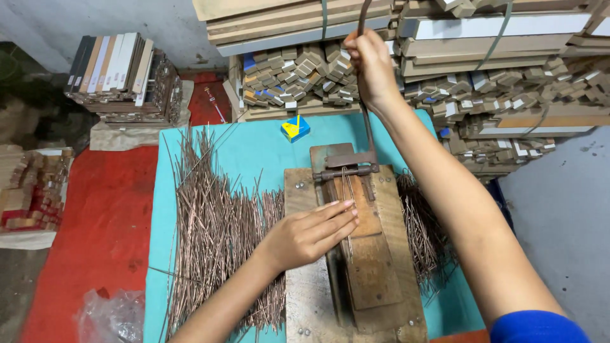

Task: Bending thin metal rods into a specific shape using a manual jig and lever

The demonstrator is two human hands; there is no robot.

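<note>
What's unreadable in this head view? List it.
- Lever: top end cut off by the upper frame edge, above the right hand.
- Wires on the wooden jig: left hand covers part of them, count unclear.
- Small blue-and-yellow box: too small to tell contents.
- Right wire pile: partly behind the right forearm.

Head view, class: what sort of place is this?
Probably a small craft workshop: a hand-lever press, a heap of thin metal wires on the teal mat, and stacked wooden strips behind.
</note>
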